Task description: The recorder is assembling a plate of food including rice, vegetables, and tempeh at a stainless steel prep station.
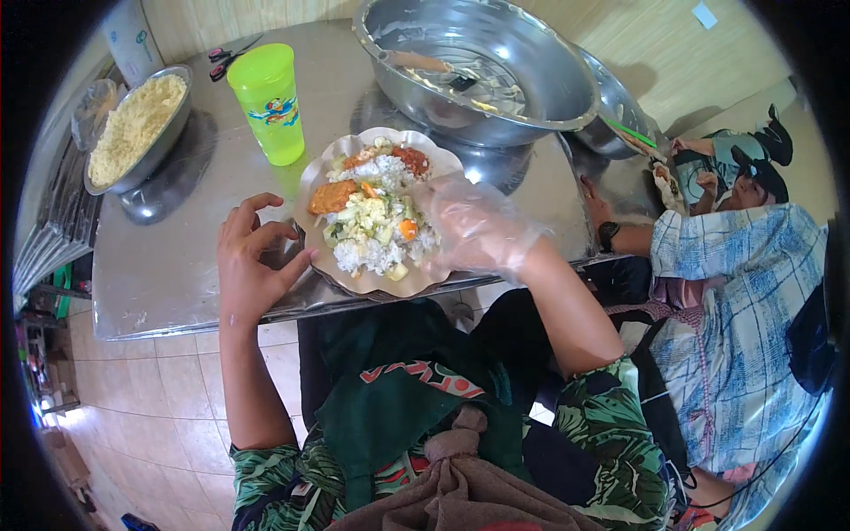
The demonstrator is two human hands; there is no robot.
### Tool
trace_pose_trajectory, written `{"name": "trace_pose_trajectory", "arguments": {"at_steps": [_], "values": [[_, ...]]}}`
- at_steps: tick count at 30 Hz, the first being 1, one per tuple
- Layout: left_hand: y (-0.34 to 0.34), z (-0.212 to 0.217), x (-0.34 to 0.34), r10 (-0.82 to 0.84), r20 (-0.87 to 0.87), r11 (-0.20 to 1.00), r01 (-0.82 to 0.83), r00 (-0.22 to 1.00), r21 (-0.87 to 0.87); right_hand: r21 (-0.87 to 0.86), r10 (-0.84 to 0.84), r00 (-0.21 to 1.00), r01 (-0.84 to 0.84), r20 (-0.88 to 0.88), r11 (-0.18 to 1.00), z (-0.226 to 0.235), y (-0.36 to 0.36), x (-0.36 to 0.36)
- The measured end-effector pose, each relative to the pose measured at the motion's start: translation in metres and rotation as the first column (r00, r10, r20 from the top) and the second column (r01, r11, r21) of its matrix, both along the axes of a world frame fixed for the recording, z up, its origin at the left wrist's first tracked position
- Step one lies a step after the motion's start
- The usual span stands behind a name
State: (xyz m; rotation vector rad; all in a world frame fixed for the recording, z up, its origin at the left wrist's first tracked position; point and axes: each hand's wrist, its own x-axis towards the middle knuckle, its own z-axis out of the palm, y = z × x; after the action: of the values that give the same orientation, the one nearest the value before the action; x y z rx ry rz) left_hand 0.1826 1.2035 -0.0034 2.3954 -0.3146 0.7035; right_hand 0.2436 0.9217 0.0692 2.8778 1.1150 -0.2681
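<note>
A wavy-edged plate [443,161], lined with light paper, lies at the table's front edge. On it are white rice [363,252], chopped vegetables [367,217], a browned fried piece [333,196] and red chili paste [410,160]. My right hand [482,226], in a clear plastic glove, reaches into the plate's right side. Its bent fingers press together into the rice; the fingertips are partly hidden. Bare and curved, with fingers apart, my left hand [257,252] rests beside the plate's left rim, its thumb close to it. It holds nothing.
Behind the plate stands a lime-green cup [270,115]. Scissors [226,62] lie further back. A bowl of pale crumbs [142,128] is at the left. A big steel basin [478,115] holding a wooden-handled tool [416,61] fills the back. Other people sit at my right, one in a plaid shirt [744,327].
</note>
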Motion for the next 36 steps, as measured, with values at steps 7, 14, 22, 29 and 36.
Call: {"name": "trace_pose_trajectory", "arguments": {"at_steps": [7, 14, 22, 29, 36], "values": [[-0.002, 0.003, 0.000, -0.012, 0.035, 1.000, 0.011, 0.999, 0.001, 0.301, -0.110, 0.988, 0.137, -0.105, 0.944, -0.018, -0.009, 0.033], [-0.002, 0.010, -0.003, -0.007, -0.055, 1.000, 0.006, 0.998, -0.015, 0.699, 0.051, 0.989, 0.059, -0.135, 0.713, -0.009, -0.029, 0.037], [-0.002, 0.010, -0.002, -0.008, -0.064, 1.000, 0.007, 0.998, -0.017, 0.587, -0.134, 0.989, 0.141, -0.057, 0.797, 0.004, -0.018, 0.024], [-0.001, 0.011, -0.002, -0.022, -0.056, 1.000, 0.022, 0.998, -0.003, 0.574, -0.002, 0.981, -0.112, 0.194, 0.811, -0.019, -0.003, 0.016], [-0.001, 0.012, -0.003, -0.020, -0.037, 1.000, 0.020, 0.999, -0.020, 0.584, -0.257, 0.963, 0.253, -0.078, 0.771, -0.010, -0.014, 0.032]]}}
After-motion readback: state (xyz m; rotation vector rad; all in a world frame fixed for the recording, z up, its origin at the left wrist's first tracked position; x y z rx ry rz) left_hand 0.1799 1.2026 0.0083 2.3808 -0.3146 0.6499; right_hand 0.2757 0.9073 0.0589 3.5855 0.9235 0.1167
